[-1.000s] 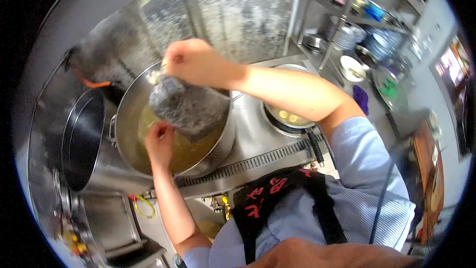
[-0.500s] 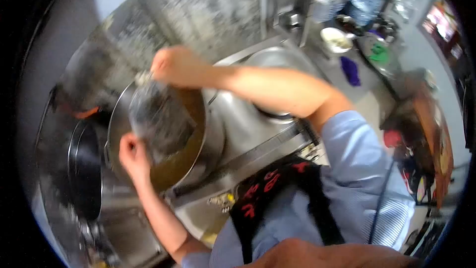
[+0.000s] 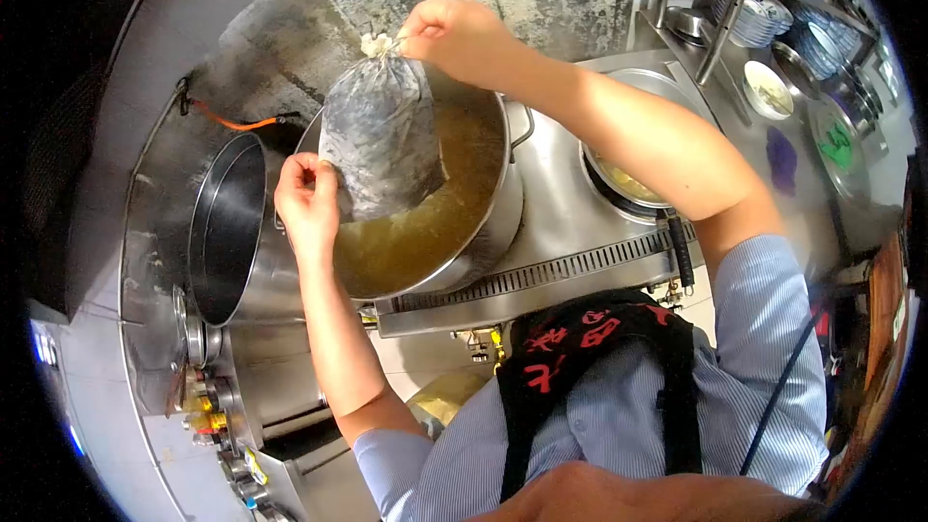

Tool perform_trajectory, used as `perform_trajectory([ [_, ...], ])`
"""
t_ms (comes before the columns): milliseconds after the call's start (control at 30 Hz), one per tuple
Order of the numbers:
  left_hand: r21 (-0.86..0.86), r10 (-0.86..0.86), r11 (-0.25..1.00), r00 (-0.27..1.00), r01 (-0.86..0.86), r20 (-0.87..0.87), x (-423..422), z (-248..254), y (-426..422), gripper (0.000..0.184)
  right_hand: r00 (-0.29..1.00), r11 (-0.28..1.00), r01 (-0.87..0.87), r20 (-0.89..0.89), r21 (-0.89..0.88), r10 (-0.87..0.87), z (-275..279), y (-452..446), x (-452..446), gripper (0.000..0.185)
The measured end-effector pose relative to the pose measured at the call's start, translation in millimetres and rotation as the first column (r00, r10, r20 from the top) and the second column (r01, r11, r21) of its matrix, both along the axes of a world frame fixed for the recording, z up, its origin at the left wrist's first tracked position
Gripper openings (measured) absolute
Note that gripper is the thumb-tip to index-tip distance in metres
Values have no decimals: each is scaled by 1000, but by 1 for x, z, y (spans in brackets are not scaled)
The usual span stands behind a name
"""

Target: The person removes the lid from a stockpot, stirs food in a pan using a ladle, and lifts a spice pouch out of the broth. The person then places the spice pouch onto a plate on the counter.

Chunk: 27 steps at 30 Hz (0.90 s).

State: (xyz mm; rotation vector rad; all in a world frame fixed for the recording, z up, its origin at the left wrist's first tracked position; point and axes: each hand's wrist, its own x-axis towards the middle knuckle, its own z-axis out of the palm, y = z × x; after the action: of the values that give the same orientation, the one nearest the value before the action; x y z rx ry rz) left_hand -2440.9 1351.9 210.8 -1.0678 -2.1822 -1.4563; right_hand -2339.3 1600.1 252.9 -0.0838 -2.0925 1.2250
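Observation:
A full grey-white cloth bag [image 3: 379,140], gathered and tied at its neck, hangs over a large metal stockpot [image 3: 504,184]. Cloudy brown broth [image 3: 406,256] fills the pot, and the bag's lower end is at or just above the liquid; I cannot tell which. My right hand [image 3: 449,37] is closed in a pinch at the tied neck, seemingly on the tie. Lower down, my left hand [image 3: 309,195] pinches the left side of the bag between thumb and fingers, near the pot's left rim.
Left of the stockpot stands another deep metal pot [image 3: 224,222], with an orange hose [image 3: 232,122] behind it. A long-handled pan [image 3: 628,184] sits on the stove to the right. Bowls [image 3: 768,89] and stacked dishes [image 3: 752,14] occupy the right-hand counter and shelf.
The view has shifted and sharpened, so the pot and bag appear farther right. Both hands remain at the bag, the right at its neck and the left at its side.

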Motion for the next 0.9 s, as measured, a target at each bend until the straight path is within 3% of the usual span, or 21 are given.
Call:
perform_trajectory([
  [67,7,21,1000,999,-21,-47,-6,-3,-1,6,1000,999,17,-5,42,-17,3,-2,3,21],
  [100,-46,62,997,998,-63,-15,-4,0,-3,4,998,998,-66,-5,16,66,0,2,2,21],
  [167,-105,177,978,983,-181,-44,10,8,-7,5,951,958,-15,-291,285,102,-15,10,-17,18],
  [200,-107,180,978,984,-178,12,11,3,-9,8,956,916,-27,-256,401,140,-23,18,-21,14],
  [233,-204,267,941,963,-270,-42,19,6,-13,13,1000,983,-13,4,180,13,-17,6,-17,11],
  [267,-166,238,956,970,-242,-49,26,3,-9,14,990,985,-139,19,-101,141,-7,-8,9,16],
  [300,-158,246,957,969,-244,-7,16,-2,-6,18,993,998,-18,113,-65,25,-20,9,-7,20],
  [333,-187,231,952,969,-244,-85,9,-12,-3,15,994,998,-32,103,-61,38,-22,6,1,20],
  [367,-109,114,986,984,-130,-140,6,-17,-4,8,993,1000,9,121,-30,-6,-34,18,-2,20],
  [400,-109,138,983,983,-151,-119,8,-16,-5,5,994,999,5,106,-41,0,-53,44,-17,22],
  [433,-27,135,989,969,-144,-209,3,-26,-5,6,994,994,-66,78,-91,73,-58,46,-13,25],
  [600,-107,202,965,937,-241,-285,4,-30,-6,4,972,987,-142,177,-70,152,-66,59,-18,27],
  [733,125,172,983,921,-136,-349,11,-28,-16,4,963,980,-155,205,-122,177,-60,45,-16,24],
  [900,197,211,970,901,-144,-378,2,-36,-14,6,946,958,-248,178,-147,272,-62,47,-19,16],
])
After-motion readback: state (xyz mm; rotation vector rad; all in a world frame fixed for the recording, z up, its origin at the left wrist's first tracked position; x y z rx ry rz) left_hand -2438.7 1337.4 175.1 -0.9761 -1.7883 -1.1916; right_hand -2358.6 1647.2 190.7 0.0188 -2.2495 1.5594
